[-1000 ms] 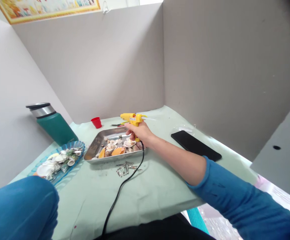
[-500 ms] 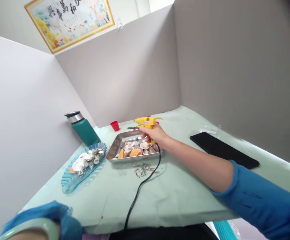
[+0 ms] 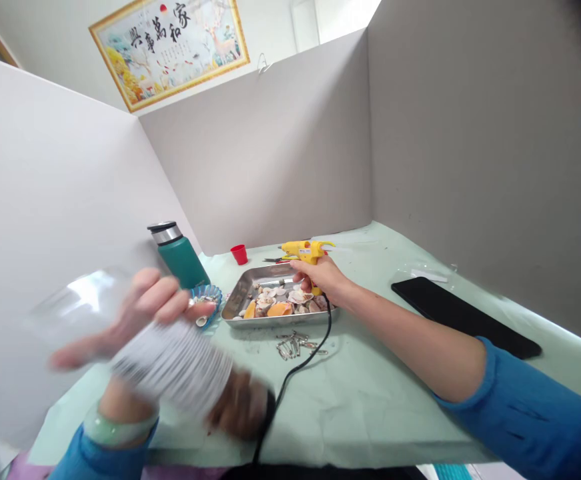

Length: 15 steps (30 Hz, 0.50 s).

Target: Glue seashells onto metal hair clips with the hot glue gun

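Head view: your right grip (image 3: 326, 277) is closed around the handle of a yellow glue gun (image 3: 304, 251), whose nozzle points to the left of that grip; the black cord (image 3: 329, 320) runs from below it toward you. Your left grip (image 3: 145, 310) is curled around a clear container (image 3: 180, 367) with a white band and a brown section, tilted and blurred, nearer to you than the right grip. Left of and below the right grip, a metal tray (image 3: 270, 325) holds shells (image 3: 280, 309); small metal pins (image 3: 295, 345) lie on the bench (image 3: 370, 400) nearer to you. Beyond the left grip stands a green flask (image 3: 183, 261); right of the right grip lies a black slab (image 3: 465, 317).
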{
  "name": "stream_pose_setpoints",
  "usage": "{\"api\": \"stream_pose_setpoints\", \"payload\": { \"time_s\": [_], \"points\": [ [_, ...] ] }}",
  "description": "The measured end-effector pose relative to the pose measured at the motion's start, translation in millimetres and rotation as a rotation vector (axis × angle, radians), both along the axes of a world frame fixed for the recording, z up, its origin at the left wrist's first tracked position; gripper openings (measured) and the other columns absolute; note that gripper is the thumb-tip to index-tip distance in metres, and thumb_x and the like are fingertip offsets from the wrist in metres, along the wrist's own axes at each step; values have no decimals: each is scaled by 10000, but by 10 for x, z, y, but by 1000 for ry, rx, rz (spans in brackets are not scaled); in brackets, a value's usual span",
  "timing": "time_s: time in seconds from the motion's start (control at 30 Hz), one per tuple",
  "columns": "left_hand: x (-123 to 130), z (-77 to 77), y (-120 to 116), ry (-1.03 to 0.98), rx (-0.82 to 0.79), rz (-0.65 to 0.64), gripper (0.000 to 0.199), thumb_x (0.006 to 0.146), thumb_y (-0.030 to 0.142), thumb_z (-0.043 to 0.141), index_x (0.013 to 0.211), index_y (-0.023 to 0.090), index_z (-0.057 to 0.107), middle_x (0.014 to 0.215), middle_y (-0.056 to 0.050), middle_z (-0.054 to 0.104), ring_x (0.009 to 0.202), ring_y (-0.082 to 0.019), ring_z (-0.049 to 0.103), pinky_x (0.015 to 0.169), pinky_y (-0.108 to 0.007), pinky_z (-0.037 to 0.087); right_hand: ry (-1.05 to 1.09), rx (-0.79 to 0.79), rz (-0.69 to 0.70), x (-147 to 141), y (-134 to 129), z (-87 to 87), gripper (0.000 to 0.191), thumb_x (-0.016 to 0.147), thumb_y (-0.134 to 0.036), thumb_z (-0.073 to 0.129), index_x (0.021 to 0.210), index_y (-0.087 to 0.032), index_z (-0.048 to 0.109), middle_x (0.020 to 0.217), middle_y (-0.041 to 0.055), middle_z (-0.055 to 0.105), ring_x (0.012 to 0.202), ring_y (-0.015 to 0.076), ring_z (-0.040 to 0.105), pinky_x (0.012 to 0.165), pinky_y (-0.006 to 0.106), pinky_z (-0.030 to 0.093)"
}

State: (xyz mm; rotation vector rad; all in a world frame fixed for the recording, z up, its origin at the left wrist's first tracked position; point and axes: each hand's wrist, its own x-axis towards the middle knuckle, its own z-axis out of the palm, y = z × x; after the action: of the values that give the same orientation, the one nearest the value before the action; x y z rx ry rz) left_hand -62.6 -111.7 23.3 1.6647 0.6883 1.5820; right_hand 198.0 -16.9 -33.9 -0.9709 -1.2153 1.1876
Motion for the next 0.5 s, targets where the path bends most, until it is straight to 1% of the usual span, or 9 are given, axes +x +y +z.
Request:
{"api": "stream_pose_setpoints", "payload": {
  "time_s": [0.03,0.1,0.17,0.23,0.3,0.37,0.4,0.47,0.5],
  "points": [
    [6,43,85,-54,50,-41,667,453,836,537,1015,480,588,893,42,653,977,-290,578,816,-491,498,6,-6,4,2,-8,6,207,762,-300,650,893,-156,581,586,10,636,375,71,501,342,173,398],
    [17,201,286,51,22,-39,525,560,598,679,1034,382,613,992,12,648,972,-277,589,868,-481,480,11,-10,4,4,-23,19,202,761,-299,649,887,-156,581,589,15,635,378,74,502,346,179,400],
    [30,419,513,173,57,86,471,592,442,726,1035,332,613,1004,-11,654,961,-268,606,849,-449,485,9,-7,-3,4,-37,32,210,756,-299,655,896,-157,588,587,14,633,377,75,500,350,184,406],
    [60,633,775,337,136,261,523,594,383,742,1087,284,597,1013,-30,660,955,-253,610,858,-406,472,5,-5,-4,3,-48,43,220,754,-302,660,910,-160,599,585,11,630,379,75,498,353,185,409],
    [104,779,1100,673,150,421,585,596,382,745,1141,247,581,1065,-51,655,1016,-255,581,898,-383,429,1,-5,0,1,-57,51,216,757,-301,658,915,-164,607,586,10,628,381,73,494,351,185,408],
    [140,800,1494,1036,113,549,485,569,369,763,1009,209,633,1011,-63,666,1083,-283,538,952,-392,363,0,-6,2,1,-63,54,200,764,-301,652,904,-165,609,592,13,628,384,74,493,350,187,407],
    [145,756,1704,1188,70,583,385,576,355,761,908,198,646,961,-62,671,1124,-297,507,984,-412,317,1,-9,5,2,-65,54,192,767,-299,650,896,-163,609,596,16,629,386,75,494,350,191,408],
    [126,569,2101,1382,11,588,189,650,304,718,703,166,601,846,-32,665,1179,-280,454,1052,-465,176,3,-19,0,10,-69,54,160,776,-287,637,863,-157,604,608,20,633,388,74,494,351,193,411],
    [103,443,2268,1395,31,569,203,703,272,674,612,150,539,774,-8,646,1198,-255,429,1071,-478,97,10,-19,1,16,-71,56,152,782,-285,630,849,-152,600,606,20,632,386,71,493,352,191,411]
  ]
}}
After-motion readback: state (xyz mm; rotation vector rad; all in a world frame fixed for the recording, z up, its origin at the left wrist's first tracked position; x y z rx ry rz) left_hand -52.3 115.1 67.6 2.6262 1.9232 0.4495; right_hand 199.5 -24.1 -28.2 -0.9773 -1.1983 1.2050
